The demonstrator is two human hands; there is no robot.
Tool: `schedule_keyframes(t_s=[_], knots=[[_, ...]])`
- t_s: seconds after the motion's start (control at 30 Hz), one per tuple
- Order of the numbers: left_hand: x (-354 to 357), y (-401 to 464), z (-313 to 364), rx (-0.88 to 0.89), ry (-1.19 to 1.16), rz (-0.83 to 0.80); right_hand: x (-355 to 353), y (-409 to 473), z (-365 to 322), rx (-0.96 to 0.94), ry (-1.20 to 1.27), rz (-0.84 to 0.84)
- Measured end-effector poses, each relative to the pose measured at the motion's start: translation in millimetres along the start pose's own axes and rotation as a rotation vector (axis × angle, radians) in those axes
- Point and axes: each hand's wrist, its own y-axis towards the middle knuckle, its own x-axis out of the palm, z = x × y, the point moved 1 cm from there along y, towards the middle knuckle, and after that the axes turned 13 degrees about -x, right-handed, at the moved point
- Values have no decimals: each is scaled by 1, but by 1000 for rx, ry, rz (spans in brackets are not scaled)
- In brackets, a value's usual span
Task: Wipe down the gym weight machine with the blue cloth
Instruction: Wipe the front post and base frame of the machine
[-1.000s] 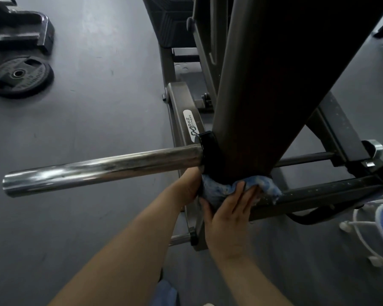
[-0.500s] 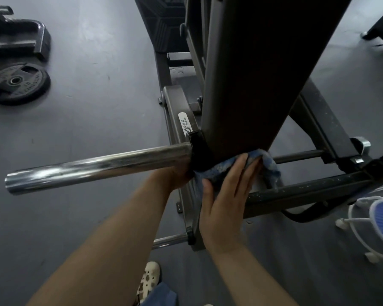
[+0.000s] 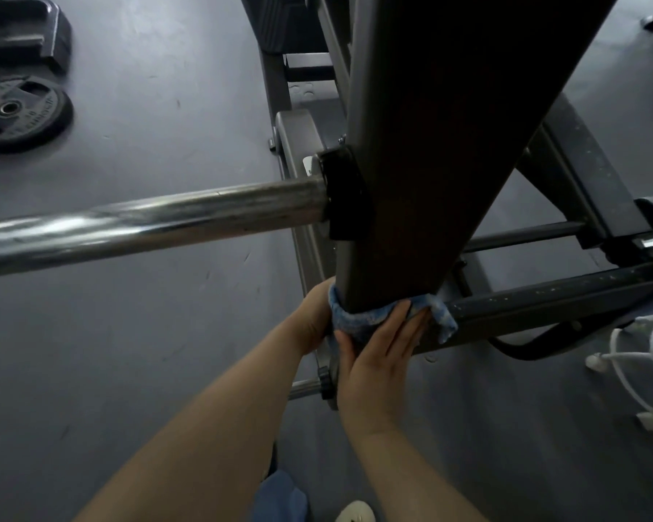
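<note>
The weight machine's dark upright arm (image 3: 430,163) slants down through the middle of the head view. A chrome bar (image 3: 148,224) sticks out from its left side. The blue cloth (image 3: 359,319) wraps around the arm's lower end. My left hand (image 3: 311,318) holds the cloth at the arm's left edge, and its fingers are hidden behind the arm. My right hand (image 3: 377,352) lies flat on the front of the cloth. Its straight fingers press the cloth against the arm.
The machine's black base rail (image 3: 562,299) runs right just behind the cloth. A black weight plate (image 3: 19,114) lies on the grey floor at the far left, below another machine's foot (image 3: 27,35). A white-framed object (image 3: 626,356) stands at the right edge. My shoe (image 3: 355,512) shows at the bottom.
Both hands and the cloth slid down the arm, from just under the chrome bar's collar to well below it. The camera moved closer.
</note>
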Motion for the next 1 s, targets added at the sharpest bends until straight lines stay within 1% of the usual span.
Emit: schedule_keyframes(t_s=[0.03, 0.13, 0.2, 0.23, 0.27, 0.3, 0.33, 0.43, 0.47, 0.53, 0.57, 0.63, 0.67, 0.7, 0.73, 0.8, 0.83, 0.87, 0.93, 1.0], knots=[[1, 2, -3, -19, -33, 38, 3, -6, 4, 49, 1, -27], [9, -9, -10, -53, -194, 28, 6, -13, 3, 153, 38, -85], [13, -20, -8, -89, -297, 67, -2, -11, -4, 191, 128, -121], [16, -31, -2, -87, -359, 52, -9, -7, -7, 190, 174, -138], [17, -43, 4, -73, -412, 0, -16, 0, -9, 174, 208, -135], [17, -50, 9, -44, -433, -41, -23, 9, -12, 146, 228, -117], [15, -55, 12, 26, -436, -57, -32, 21, -14, 100, 250, -94], [16, -75, 15, 253, -491, 44, -60, 62, -23, -45, 362, -25], [20, -81, 13, 339, -512, 54, -70, 75, -26, -51, 426, -7], [34, -95, 10, 470, -564, 92, -84, 96, -28, 50, 618, -14], [43, -100, 9, 496, -605, 98, -87, 101, -25, 132, 724, -45], [56, -110, 6, 565, -671, 72, -91, 104, -16, 271, 886, -123], [59, -106, 3, 599, -677, 97, -91, 103, -8, 327, 956, -174], [59, -103, -1, 606, -688, 154, -89, 101, 1, 385, 1018, -234], [60, -97, -7, 587, -674, 210, -87, 100, 10, 464, 1069, -296], [64, -80, -23, 512, -534, 356, -91, 105, 20, 619, 1165, -398], [68, -76, -30, 462, -434, 448, -92, 110, 25, 652, 1195, -438], [71, -73, -34, 407, -400, 495, -93, 115, 30, 672, 1229, -472], [78, -71, -37, 352, -413, 562, -95, 126, 33, 734, 1210, -539], [86, -72, -30, 378, -437, 649, -96, 132, 36, 876, 1197, -560]])
